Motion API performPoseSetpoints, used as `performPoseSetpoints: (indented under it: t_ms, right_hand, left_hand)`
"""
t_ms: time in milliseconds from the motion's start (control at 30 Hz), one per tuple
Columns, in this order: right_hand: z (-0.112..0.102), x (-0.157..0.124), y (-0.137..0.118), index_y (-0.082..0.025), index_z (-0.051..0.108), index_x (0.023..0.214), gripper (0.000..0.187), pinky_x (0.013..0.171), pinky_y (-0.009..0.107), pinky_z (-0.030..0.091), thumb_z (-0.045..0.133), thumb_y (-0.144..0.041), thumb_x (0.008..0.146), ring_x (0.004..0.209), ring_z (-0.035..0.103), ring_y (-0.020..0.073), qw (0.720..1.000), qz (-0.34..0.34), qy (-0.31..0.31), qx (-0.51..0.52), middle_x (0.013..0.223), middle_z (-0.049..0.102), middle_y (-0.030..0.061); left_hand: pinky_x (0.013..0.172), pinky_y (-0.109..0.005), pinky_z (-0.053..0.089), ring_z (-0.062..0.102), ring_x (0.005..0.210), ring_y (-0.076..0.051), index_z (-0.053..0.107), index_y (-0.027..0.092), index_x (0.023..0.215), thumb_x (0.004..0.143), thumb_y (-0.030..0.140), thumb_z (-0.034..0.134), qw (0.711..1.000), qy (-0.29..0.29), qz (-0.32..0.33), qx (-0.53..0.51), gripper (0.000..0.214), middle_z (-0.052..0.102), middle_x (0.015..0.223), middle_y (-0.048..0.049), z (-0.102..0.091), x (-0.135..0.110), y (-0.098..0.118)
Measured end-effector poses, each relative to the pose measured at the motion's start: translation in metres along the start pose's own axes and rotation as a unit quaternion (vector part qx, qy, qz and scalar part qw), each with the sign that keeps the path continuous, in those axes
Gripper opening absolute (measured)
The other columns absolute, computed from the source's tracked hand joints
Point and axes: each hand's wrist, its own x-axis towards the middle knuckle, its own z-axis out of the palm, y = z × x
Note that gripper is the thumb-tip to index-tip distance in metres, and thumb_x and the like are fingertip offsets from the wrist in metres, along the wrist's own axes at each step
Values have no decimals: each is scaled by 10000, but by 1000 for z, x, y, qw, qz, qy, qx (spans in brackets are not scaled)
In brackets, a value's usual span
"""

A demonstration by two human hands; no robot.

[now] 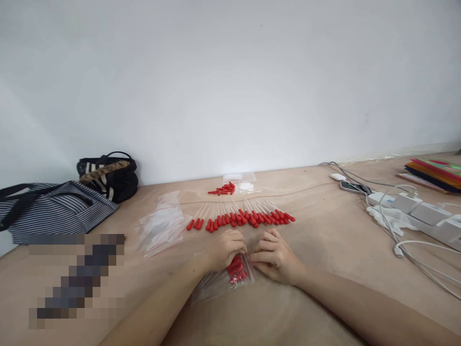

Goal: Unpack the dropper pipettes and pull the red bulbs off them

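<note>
A clear plastic bag (212, 288) with red rubber bulbs (236, 271) inside lies in front of me. My left hand (226, 250) is curled over the bag's upper part, its fingertips closed on the plastic. From the right, my right hand (275, 257) meets the bag's edge with thumb and fingers pinched together. Just beyond my hands runs a row of droppers (248, 218), their red bulbs toward me and thin clear tubes pointing away. Farther back, loose red bulbs (225, 189) form a small pile beside a bag of clear tubes (245, 186).
Flat clear zip bags (162, 223) are stacked on the left. Behind them stand a striped bag (68, 206) and a black bag (122, 180). A power strip with chargers (425, 211), cables (414, 242) and coloured folders (435, 170) occupy the right. A white wall rises behind.
</note>
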Motion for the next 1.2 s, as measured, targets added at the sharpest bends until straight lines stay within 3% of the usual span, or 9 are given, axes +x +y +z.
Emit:
performPoseSetpoints:
  t_ms: [167, 400, 700, 1200]
  right_hand:
    - [-1, 2, -1, -212, 596, 703, 114, 656, 308, 264, 535, -167, 788, 723, 467, 119, 1000, -13, -4, -14, 645, 601, -28]
    - [-3, 2, -2, -216, 593, 715, 138, 680, 316, 267, 502, -148, 794, 744, 469, 118, 999, -30, -13, -41, 666, 591, -24]
    - [-2, 1, -1, -207, 593, 708, 119, 676, 314, 278, 519, -160, 787, 712, 453, 118, 999, -11, -20, -23, 652, 596, -23]
    - [-1, 1, 1, -227, 621, 713, 120, 679, 314, 278, 538, -209, 799, 728, 473, 118, 999, -9, -37, -30, 664, 601, -21]
  left_hand:
    - [712, -259, 399, 538, 739, -141, 604, 163, 726, 857, 103, 359, 1000, -11, 2, 6, 284, 617, 721, -37, -4, 2, 2]
    - [738, -258, 390, 528, 755, -140, 602, 171, 737, 841, 233, 494, 999, -29, 18, 31, 162, 619, 763, -23, -11, 5, 1]
    - [658, -242, 376, 475, 700, -151, 530, 163, 680, 837, 119, 428, 997, -31, 26, 69, 192, 529, 659, -19, -7, 4, 3]
    - [733, -270, 388, 501, 769, -154, 579, 169, 726, 774, -4, 359, 998, -13, 48, 39, 284, 611, 693, -23, -5, 4, 1]
